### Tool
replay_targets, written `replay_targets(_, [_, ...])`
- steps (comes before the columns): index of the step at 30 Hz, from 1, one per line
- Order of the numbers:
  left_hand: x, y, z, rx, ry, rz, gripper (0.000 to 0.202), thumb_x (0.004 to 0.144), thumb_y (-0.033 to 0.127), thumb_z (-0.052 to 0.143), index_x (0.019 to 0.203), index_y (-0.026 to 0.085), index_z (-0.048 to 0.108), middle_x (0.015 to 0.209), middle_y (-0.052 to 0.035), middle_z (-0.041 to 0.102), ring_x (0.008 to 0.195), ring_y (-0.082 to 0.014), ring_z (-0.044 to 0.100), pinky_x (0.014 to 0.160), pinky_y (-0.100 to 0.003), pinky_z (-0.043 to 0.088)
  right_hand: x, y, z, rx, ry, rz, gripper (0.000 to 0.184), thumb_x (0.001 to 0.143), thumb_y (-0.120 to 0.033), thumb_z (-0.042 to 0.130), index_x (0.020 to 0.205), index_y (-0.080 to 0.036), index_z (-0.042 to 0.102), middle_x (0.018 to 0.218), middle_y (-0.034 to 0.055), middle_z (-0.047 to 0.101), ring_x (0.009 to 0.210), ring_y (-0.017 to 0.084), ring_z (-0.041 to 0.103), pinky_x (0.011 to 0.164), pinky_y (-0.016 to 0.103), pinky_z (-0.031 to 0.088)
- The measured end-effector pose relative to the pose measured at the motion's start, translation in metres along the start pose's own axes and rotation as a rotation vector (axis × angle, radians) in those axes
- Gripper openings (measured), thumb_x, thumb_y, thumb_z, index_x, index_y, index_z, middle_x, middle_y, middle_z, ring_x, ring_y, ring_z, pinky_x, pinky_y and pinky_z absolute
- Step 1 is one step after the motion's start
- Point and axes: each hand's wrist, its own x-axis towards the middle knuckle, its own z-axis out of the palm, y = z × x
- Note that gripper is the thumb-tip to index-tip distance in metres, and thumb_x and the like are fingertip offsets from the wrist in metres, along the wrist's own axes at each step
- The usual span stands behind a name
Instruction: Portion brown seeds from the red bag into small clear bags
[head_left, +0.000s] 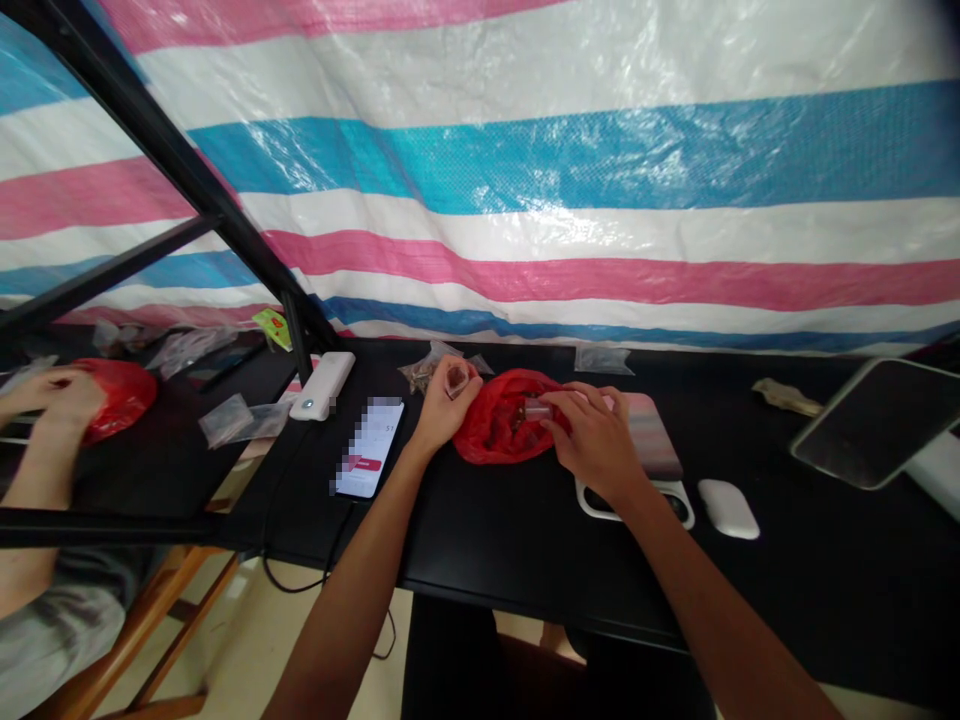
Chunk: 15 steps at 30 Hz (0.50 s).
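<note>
My left hand (pixel 441 402) is closed around a small clear plastic bag (pixel 457 378), its mouth facing up and something brownish inside. Just right of it, a red plastic bag (pixel 491 435) lies with its top spread wide, and small brown pieces show within. Over that opening, my right hand (pixel 598 430) pinches a small, clear, tube-like thing (pixel 537 409) between thumb and fingers; its exact kind is unclear. Behind my left hand lies a clear bag with brownish bits (pixel 421 372), partly covered by the hand.
A lit phone (pixel 371 450) and white power bank (pixel 322 386) lie left. Under my right forearm is a white-rimmed device (pixel 679 500); a white earbud case (pixel 727 508) and tilted tablet (pixel 874 422) are right. A co-worker's hands (pixel 64 395) hold another red bag beyond the black frame (pixel 172 170).
</note>
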Motion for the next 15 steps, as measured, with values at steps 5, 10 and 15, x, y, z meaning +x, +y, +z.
replay_targets(5, [0.005, -0.003, -0.010, 0.014, 0.086, -0.049, 0.021, 0.090, 0.033, 0.063, 0.091, 0.022, 0.045, 0.087, 0.0020, 0.058, 0.074, -0.0117, 0.057, 0.072, -0.025, 0.048, 0.000, 0.002, -0.005, 0.095, -0.076, -0.074, 0.029, 0.091, -0.016, 0.062, 0.119, -0.025, 0.066, 0.119, 0.0067, 0.077, 0.125, 0.030, 0.057, 0.105, 0.051, 0.027])
replay_targets(10, [0.003, -0.005, -0.016, 0.124, -0.161, -0.199, 0.015, 0.084, 0.027, 0.065, 0.088, 0.021, 0.052, 0.081, 0.0023, 0.060, 0.072, -0.0121, 0.056, 0.068, -0.024, 0.046, 0.000, 0.001, -0.010, 0.127, -0.179, -0.118, 0.026, 0.089, -0.015, 0.065, 0.113, -0.025, 0.070, 0.115, 0.0064, 0.076, 0.118, 0.028, 0.059, 0.105, 0.049, 0.028])
replay_targets(15, [0.001, -0.002, -0.024, 0.120, -0.351, -0.302, 0.013, 0.085, 0.026, 0.064, 0.092, 0.021, 0.056, 0.075, 0.0041, 0.061, 0.062, -0.0119, 0.054, 0.058, -0.023, 0.041, 0.001, -0.001, -0.016, 0.147, -0.272, -0.147, 0.013, 0.093, -0.019, 0.064, 0.102, -0.024, 0.072, 0.103, 0.0050, 0.078, 0.106, 0.026, 0.063, 0.103, 0.047, 0.031])
